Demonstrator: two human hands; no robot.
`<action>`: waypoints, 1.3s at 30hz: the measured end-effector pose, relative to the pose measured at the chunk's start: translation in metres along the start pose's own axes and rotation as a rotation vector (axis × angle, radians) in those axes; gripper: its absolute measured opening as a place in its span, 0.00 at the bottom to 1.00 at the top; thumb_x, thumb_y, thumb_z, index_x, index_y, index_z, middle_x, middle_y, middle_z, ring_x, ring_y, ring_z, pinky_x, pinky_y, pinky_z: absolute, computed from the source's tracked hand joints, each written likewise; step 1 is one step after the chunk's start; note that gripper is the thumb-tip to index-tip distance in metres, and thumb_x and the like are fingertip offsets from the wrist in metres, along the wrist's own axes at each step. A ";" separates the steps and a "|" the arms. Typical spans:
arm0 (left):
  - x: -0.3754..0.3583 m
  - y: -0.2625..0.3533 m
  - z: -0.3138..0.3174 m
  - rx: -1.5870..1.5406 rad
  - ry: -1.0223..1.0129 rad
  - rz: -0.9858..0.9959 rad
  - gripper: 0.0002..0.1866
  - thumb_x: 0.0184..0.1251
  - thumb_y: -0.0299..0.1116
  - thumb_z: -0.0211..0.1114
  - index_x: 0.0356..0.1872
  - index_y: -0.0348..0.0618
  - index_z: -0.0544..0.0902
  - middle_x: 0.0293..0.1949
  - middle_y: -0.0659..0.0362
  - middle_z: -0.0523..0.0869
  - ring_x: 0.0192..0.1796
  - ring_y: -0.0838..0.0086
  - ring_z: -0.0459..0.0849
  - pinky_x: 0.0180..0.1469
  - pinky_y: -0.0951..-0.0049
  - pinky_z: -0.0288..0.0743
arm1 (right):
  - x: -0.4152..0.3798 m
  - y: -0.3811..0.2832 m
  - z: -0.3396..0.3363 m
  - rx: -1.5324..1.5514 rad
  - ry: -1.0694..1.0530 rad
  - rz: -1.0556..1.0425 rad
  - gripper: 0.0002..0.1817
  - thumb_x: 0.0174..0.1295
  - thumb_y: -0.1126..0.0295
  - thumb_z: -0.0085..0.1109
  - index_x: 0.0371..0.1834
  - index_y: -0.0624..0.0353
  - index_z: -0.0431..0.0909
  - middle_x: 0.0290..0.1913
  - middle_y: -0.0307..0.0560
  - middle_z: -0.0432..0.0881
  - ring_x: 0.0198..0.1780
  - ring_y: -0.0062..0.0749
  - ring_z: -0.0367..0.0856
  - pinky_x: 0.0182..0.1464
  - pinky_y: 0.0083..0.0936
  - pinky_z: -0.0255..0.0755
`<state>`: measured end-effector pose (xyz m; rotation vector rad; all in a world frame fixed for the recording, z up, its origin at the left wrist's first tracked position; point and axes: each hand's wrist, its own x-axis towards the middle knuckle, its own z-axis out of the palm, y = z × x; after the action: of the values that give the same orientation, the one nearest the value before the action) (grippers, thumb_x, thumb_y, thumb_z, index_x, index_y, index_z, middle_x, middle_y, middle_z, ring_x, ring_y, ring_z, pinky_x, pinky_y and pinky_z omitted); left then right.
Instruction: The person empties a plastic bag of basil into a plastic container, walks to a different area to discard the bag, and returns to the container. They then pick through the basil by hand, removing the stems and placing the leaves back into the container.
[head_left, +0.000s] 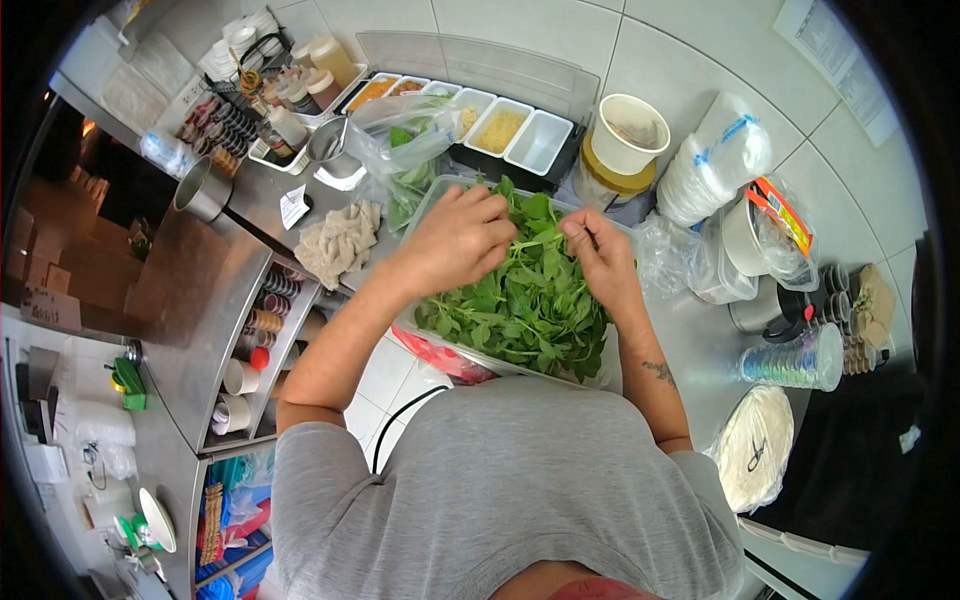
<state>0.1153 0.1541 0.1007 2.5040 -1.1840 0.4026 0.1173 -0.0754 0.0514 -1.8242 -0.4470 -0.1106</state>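
- The left hand [462, 238] is over the near-left part of the leafy greens [520, 300], its fingers curled inward and narrow; its fingertips are partly hidden, so whether it grips a stem cannot be told.
- The right hand [600, 255] is narrow, thumb and forefinger pinching a piece of the leafy greens at the far right of the heap.
- The leafy greens lie heaped in a clear plastic container [427, 200], directly in front of the person's grey shirt [500, 480].
- A clear plastic bag [405, 150] with more green leaves inside stands just beyond the container, to the left.
- Behind that bag is a row of white trays [540, 142] in a black holder; one tray holds a yellow shredded food [498, 131].
- A crumpled beige cloth [338, 243] lies on the metal tabletop [262, 205], left of the container.
- A white tub [630, 135] sits on a yellow-lidded container [615, 178] beyond the right hand.
- Farther right are stacked cups in plastic [715, 160] and a metal pot [757, 308].
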 end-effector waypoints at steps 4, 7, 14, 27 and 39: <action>-0.002 0.004 0.005 0.005 0.009 -0.010 0.04 0.50 0.29 0.65 0.28 0.43 0.81 0.34 0.59 0.75 0.43 0.63 0.73 0.46 0.63 0.65 | -0.003 -0.003 0.004 -0.028 -0.041 -0.044 0.08 0.63 0.69 0.59 0.37 0.63 0.76 0.32 0.45 0.77 0.28 0.29 0.74 0.34 0.26 0.68; -0.004 0.004 0.010 0.001 0.039 -0.020 0.04 0.48 0.28 0.65 0.27 0.42 0.81 0.33 0.59 0.74 0.43 0.63 0.72 0.46 0.62 0.65 | -0.003 -0.003 0.002 -0.221 -0.064 -0.147 0.09 0.60 0.69 0.62 0.37 0.63 0.77 0.34 0.47 0.76 0.31 0.36 0.75 0.35 0.29 0.69; -0.006 0.004 0.015 -0.005 0.118 -0.030 0.05 0.46 0.26 0.64 0.26 0.41 0.78 0.31 0.57 0.73 0.39 0.61 0.72 0.42 0.64 0.65 | -0.003 -0.003 0.007 -0.193 -0.021 -0.178 0.08 0.59 0.70 0.62 0.35 0.64 0.77 0.32 0.47 0.74 0.31 0.37 0.74 0.35 0.29 0.69; -0.019 -0.022 0.017 -0.290 0.567 -0.446 0.02 0.56 0.22 0.59 0.30 0.35 0.78 0.35 0.55 0.79 0.41 0.62 0.77 0.45 0.68 0.71 | -0.009 0.012 0.019 -0.103 0.088 -0.239 0.06 0.58 0.74 0.63 0.33 0.65 0.76 0.31 0.46 0.72 0.30 0.33 0.72 0.33 0.24 0.68; -0.041 -0.029 0.020 -0.989 0.528 -0.768 0.09 0.69 0.22 0.49 0.41 0.39 0.79 0.35 0.63 0.82 0.38 0.80 0.78 0.38 0.81 0.70 | -0.007 0.029 0.021 0.081 0.166 0.066 0.09 0.64 0.69 0.61 0.34 0.65 0.77 0.29 0.36 0.70 0.27 0.16 0.65 0.31 0.16 0.62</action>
<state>0.1152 0.1919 0.0615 1.6142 -0.0775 0.1659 0.1183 -0.0636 0.0166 -1.7328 -0.2706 -0.1940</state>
